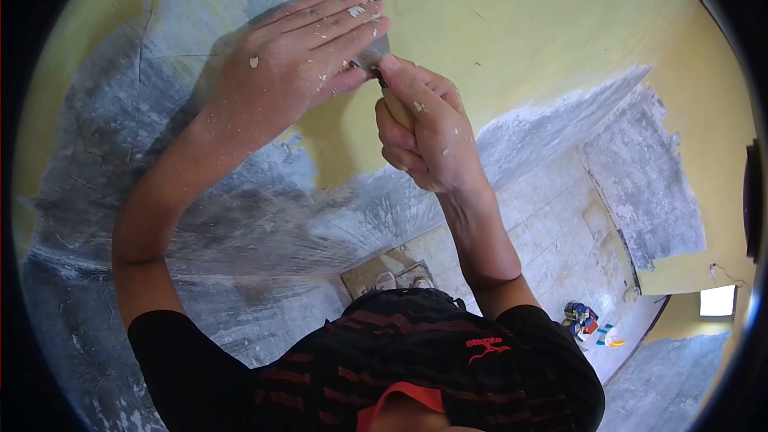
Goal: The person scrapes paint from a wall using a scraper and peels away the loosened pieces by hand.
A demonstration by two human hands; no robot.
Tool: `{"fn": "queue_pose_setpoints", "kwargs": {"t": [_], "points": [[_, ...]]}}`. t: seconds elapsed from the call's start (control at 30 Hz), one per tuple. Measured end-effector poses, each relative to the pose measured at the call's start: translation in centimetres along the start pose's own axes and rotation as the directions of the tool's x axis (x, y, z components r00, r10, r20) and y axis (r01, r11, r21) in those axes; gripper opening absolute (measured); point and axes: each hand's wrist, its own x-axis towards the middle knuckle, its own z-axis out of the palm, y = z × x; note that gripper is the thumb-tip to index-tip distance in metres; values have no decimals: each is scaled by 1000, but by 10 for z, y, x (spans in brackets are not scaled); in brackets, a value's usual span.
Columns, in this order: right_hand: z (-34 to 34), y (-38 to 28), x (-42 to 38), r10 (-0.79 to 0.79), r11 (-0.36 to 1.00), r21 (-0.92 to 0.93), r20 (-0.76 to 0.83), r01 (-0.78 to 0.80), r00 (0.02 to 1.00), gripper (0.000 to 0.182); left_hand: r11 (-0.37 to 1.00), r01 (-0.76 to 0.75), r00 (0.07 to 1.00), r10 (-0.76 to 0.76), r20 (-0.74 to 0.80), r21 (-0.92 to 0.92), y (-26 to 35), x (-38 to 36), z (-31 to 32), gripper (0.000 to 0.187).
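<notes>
A metal scraper (373,54) with a pale wooden handle (398,110) is at the wall near the top centre. My right hand (432,124) is wrapped round its handle, with the thumb near the blade. Stretched fingers of my left hand (308,48) lie over the blade, pressing it near the wall; its far edge is mostly hidden under them. Paint flakes stick to both hands. Around them the wall shows yellow paint (496,24) to the right and bare grey plaster (104,120) to the left.
Below, a tiled floor (532,248) stretches to the right. My feet (386,281) are on a dark board (358,278). Several coloured items (580,320) lie on the floor at the lower right. Another wall, part yellow and part grey (640,184), stands at the right.
</notes>
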Motion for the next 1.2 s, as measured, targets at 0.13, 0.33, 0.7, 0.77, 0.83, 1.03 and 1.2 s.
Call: {"fn": "queue_pose_setpoints", "kwargs": {"t": [0.13,0.33,0.7,0.77,0.83,1.03,1.2], "points": [[-9,7,16,-9,1000,13,15,9,1000,35,996,-6,1000,6,3,86,1,2,0,61],[10,-8,29,-38,999,-10,136,39,990,30,992,1,996,11,-94,127,-16,11,-16,60],[2,16,13,39,998,45,6,-40,999,27,999,-23,1000,22,18,47,-6,-4,-2,67],[0,14,21,44,998,50,16,-44,999,27,998,-28,999,27,16,50,-8,-1,-3,68],[4,8,31,-30,999,24,1,30,1000,27,989,-16,999,21,-37,149,-13,5,-8,69],[11,8,26,9,999,44,-21,-9,1000,27,990,-14,1000,12,16,139,-15,8,-13,67],[-8,30,14,41,999,19,17,-42,999,27,996,-41,998,38,46,73,3,-13,3,63]]}}
